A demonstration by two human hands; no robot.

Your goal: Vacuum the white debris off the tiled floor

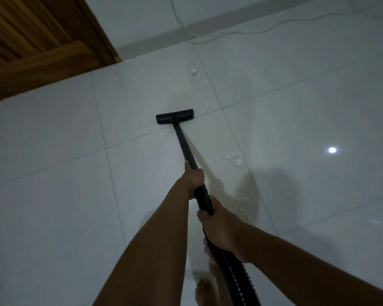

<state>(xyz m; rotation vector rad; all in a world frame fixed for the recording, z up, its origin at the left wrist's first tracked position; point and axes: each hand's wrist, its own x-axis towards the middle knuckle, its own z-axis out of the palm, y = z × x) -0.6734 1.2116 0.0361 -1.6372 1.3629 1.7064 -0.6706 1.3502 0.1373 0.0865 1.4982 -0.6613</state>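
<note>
A black vacuum wand (185, 149) runs from my hands down to its flat floor head (174, 116), which rests on the white tiled floor (53, 173) at a grout line. My left hand (194, 178) grips the wand higher up. My right hand (221, 228) grips the lower end where the ribbed black hose (237, 277) starts. White debris lies in clumps: one beyond the head (195, 74), one right of the wand (234, 157), and one near my right hand (243, 204). A few small flecks (207, 106) sit just right of the head.
A wooden door (31, 45) stands at the upper left. A thin white cable (219, 37) trails along the floor by the far wall. My bare foot (205, 292) is below my hands. A bright light reflection (332, 150) shows on the tiles at right.
</note>
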